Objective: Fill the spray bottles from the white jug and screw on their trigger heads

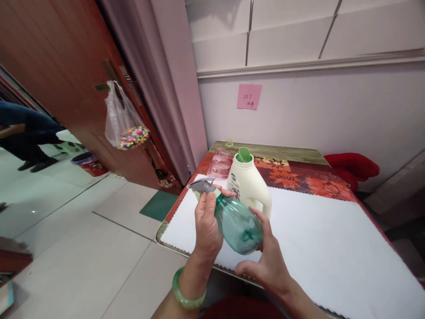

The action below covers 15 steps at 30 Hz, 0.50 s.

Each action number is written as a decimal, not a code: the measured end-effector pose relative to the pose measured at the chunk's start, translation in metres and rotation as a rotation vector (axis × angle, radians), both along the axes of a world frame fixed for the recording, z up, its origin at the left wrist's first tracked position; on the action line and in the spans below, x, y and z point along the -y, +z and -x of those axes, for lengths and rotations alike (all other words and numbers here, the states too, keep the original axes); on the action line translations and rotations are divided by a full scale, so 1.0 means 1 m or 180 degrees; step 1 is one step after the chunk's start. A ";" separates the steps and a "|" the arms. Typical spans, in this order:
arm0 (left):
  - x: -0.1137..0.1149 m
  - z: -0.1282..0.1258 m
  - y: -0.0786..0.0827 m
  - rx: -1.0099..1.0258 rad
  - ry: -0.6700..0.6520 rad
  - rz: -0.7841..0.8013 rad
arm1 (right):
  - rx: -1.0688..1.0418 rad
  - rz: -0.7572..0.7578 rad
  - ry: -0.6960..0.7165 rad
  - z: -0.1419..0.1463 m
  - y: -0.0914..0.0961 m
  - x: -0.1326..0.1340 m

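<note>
1. a table [299, 153] stands by the wall, with a white cloth [332, 235] spread over it. a pink note [249, 96] sticks on the wall above it. a red soft thing [352, 166] lies at the far right side.
2. a white jug [249, 186] with a green cap stands on the cloth, right behind the green spray bottle [237, 226], so part of the jug is hidden. a clear plastic bottle [221, 164] sits just behind the jug, a bit to the left.
3. a see-through bag [124, 126] hangs on the brown door [66, 66]. lots of little colourful bits sit at the bottom of it.
4. far to the left, another person's dark legs [26, 146] are on the floor.
5. the green spray bottle is up in the air over the near edge of the table. it is tipped on its side, with the grey top pointing left. i cannot tell if there is water in it.
6. the left hand [207, 226], with a green bracelet, is wrapped tight round the bottle's neck. the right hand [265, 261] cups the bottle's bottom end with bent fingers.
</note>
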<state>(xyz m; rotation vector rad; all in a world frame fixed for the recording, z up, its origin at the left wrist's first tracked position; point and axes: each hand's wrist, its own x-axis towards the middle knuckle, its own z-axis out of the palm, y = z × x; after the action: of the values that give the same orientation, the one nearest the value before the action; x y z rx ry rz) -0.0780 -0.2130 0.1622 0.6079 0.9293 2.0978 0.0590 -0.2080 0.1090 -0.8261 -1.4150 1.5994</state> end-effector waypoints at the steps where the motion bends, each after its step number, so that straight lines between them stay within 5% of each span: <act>1: 0.001 0.001 0.000 -0.0062 0.0013 0.0019 | 0.0168 -0.0302 -0.0141 0.002 -0.003 0.001; 5: 0.013 0.002 -0.010 -0.0494 -0.0389 -0.0017 | -0.0188 -0.0121 -0.0119 0.014 -0.010 0.004; 10: 0.035 0.020 -0.033 -0.0640 -0.1818 0.0093 | -0.1023 0.0950 0.0665 0.027 -0.015 0.001; 15: 0.043 0.049 -0.048 -0.0642 -0.1732 0.0252 | -0.1090 0.1855 0.1450 0.039 -0.021 -0.002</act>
<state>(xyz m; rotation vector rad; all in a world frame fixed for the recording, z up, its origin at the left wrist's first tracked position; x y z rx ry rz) -0.1271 -0.2561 0.1139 0.9262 0.8354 1.5287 0.0205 -0.2059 0.0878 -0.5150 -0.9322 2.4362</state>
